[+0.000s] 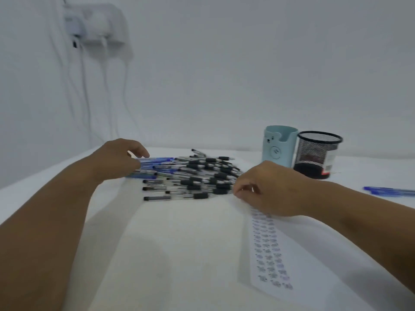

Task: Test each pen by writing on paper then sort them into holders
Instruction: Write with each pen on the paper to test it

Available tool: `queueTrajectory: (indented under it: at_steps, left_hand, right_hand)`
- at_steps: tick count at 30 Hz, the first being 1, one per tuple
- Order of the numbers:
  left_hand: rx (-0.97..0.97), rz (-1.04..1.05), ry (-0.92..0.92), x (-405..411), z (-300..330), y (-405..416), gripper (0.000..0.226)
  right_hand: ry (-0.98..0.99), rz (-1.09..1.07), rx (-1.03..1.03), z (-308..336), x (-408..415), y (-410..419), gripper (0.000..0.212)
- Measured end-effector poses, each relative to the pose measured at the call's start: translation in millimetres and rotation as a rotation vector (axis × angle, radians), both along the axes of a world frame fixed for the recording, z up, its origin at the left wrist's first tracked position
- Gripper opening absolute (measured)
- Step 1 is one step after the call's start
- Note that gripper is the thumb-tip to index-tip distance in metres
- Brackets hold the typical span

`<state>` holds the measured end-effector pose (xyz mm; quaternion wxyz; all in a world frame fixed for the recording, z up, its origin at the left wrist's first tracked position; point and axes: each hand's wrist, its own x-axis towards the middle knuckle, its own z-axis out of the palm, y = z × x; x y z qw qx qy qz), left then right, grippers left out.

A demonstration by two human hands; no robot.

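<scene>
Your work surface is a white table (179, 243) set against a plain white wall, with a white wall-mounted box (98, 23) and trailing white cables at upper left.

The heap of clear-barrelled ballpoint pens with black and blue caps (193, 173) lies at the middle of the table, barrels running mostly left to right, blue ones gathered at the left side of the heap.

Your left hand (119, 160) sits at the heap's left edge, fingers curled with the tips on the blue pens; motion blur prevents confirming whether it grips one.

Your right hand (267, 189) rests at the heap's right edge, on the far end of the white sheet of paper bearing rows of small ink scribbles (271, 250). Its fingers are curled under, and whether they pinch a pen cannot be determined.

The paper runs from that hand towards you.

Behind the right hand stand two holders side by side: a pale blue plastic pen holder with a bear face (278, 147), and to its right a black wire-mesh pen cup (316, 156).

Several loose blue pens (388, 190) lie apart at the far right edge.
</scene>
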<state>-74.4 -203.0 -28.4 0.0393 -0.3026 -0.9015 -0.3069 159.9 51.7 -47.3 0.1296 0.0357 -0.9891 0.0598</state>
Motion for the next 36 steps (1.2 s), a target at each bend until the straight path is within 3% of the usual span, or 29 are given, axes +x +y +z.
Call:
queueTrajectory:
  at_steps: [6,15,19,21,25,30,36]
  left_hand:
    - [-0.120,0.057,-0.017,-24,-26,-3,0.019]
    - [-0.017,-0.020,0.098,-21,-26,1,0.010]
    - [0.137,-0.061,0.159,-16,-22,8,0.019]
    - [0.178,-0.091,0.178,-14,-23,11,0.013]
    - [0.125,-0.129,0.081,-9,-24,11,0.029]
    - [0.072,0.016,0.093,-13,-22,7,0.018]
    - [0.066,0.050,0.020,-24,-32,10,0.028]
  right_hand:
    - [-0.021,0.033,-0.011,-10,-10,4,0.009]
    - [-0.060,0.044,0.046,-8,-7,9,0.009]
    - [-0.055,0.038,0.039,-8,-7,8,0.009]
    - [-0.051,0.045,0.044,-9,-6,8,0.009]
    - [-0.045,0.046,0.057,-10,-5,7,0.009]
    - [-0.025,0.055,0.049,-13,-3,7,0.008]
    - [-0.013,0.062,0.033,-13,-4,8,0.006]
